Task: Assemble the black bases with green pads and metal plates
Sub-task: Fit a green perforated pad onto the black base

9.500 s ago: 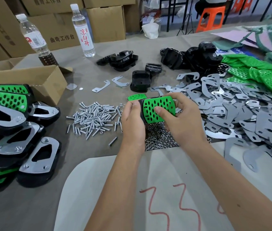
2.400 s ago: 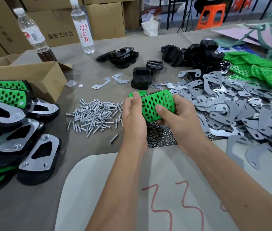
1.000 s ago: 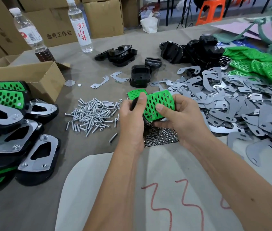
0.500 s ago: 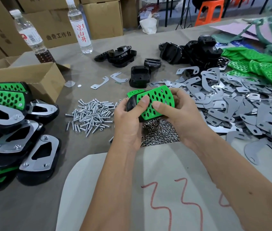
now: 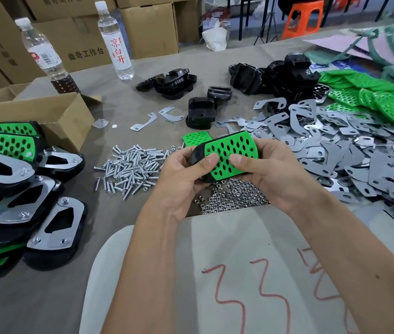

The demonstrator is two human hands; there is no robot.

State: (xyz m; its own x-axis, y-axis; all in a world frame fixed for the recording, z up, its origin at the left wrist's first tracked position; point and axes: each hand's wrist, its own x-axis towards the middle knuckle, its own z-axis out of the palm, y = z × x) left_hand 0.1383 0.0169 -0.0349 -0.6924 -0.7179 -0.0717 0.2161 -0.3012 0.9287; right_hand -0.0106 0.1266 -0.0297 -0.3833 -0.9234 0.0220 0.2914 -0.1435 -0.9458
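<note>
I hold one black base (image 5: pixel 197 152) with a perforated green pad (image 5: pixel 230 153) on its top, above the table's middle. My left hand (image 5: pixel 181 182) grips its left end, thumb pressing the pad. My right hand (image 5: pixel 273 174) grips the right end, thumb also on the pad. A second green pad (image 5: pixel 194 138) lies just behind. Loose black bases (image 5: pixel 200 112) sit farther back, metal plates (image 5: pixel 350 150) are heaped on the right, and more green pads (image 5: pixel 369 97) lie at the far right.
Screws (image 5: pixel 130 165) lie in a pile left of my hands and nuts (image 5: pixel 229 198) below them. Finished assemblies (image 5: pixel 22 189) are stacked at the left by an open carton (image 5: pixel 36 112). Two bottles (image 5: pixel 116 39) stand at the back. A white sheet (image 5: pixel 215 273) lies in front.
The base with the pad has been tilted and raised slightly. Both thumbs have shifted onto the pad's near edge. Nothing was picked up or let go.
</note>
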